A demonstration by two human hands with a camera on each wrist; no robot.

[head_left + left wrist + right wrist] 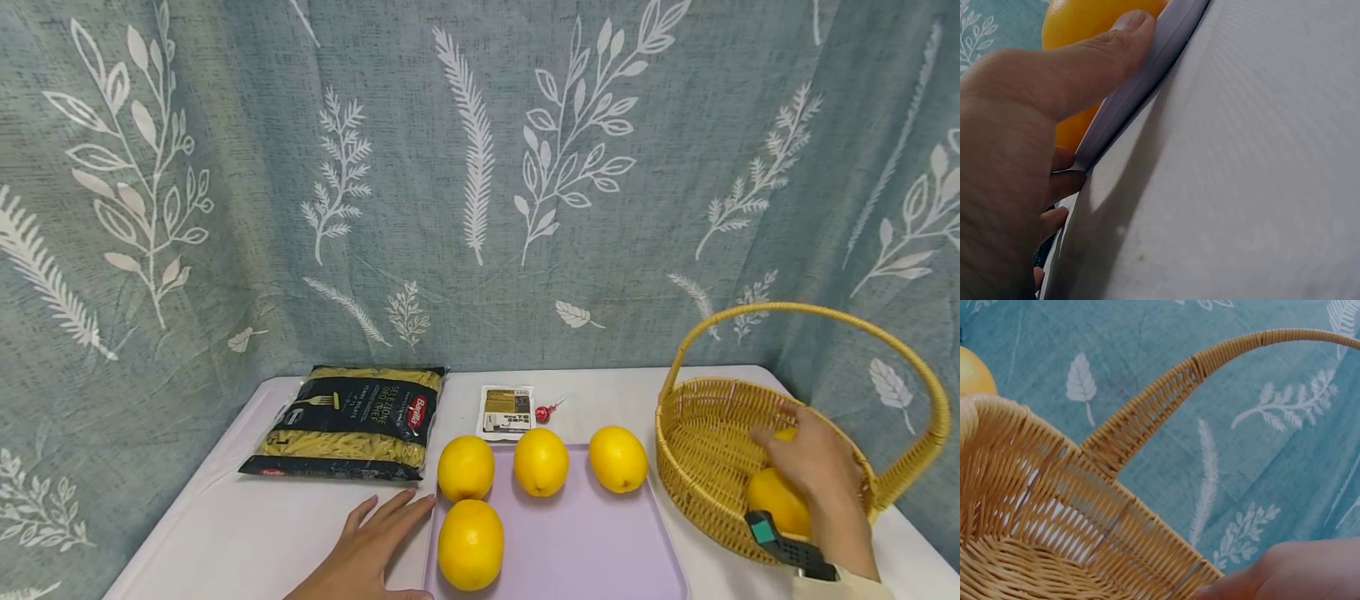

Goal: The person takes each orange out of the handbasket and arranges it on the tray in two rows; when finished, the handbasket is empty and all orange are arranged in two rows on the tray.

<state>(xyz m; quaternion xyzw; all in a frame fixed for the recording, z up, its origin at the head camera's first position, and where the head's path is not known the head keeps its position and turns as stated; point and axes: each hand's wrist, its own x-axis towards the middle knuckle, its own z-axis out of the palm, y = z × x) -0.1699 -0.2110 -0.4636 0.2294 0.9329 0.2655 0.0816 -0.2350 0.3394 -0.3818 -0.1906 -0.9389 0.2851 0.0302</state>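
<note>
My left hand (375, 554) lies at the left edge of the lilac tray (585, 542), fingers spread; in the left wrist view its thumb (1132, 37) overlaps the rim beside a lemon (1079, 22). On the tray sit several lemons: one at the front left (471, 546), one behind it (466, 468), others along the back (541, 462). My right hand (817, 458) reaches into the wicker basket (697, 483), with a lemon (786, 434) partly hidden beneath its fingers and another lemon (776, 498) under the wrist. Whether it grips the fruit I cannot tell.
A bag of penne pasta (352, 421) lies at the back left. Behind the tray are a small flat packet (506, 412) and a red lollipop (543, 413). The basket's tall handle (810, 308) arches over the right side. A patterned curtain (420, 167) hangs behind the table.
</note>
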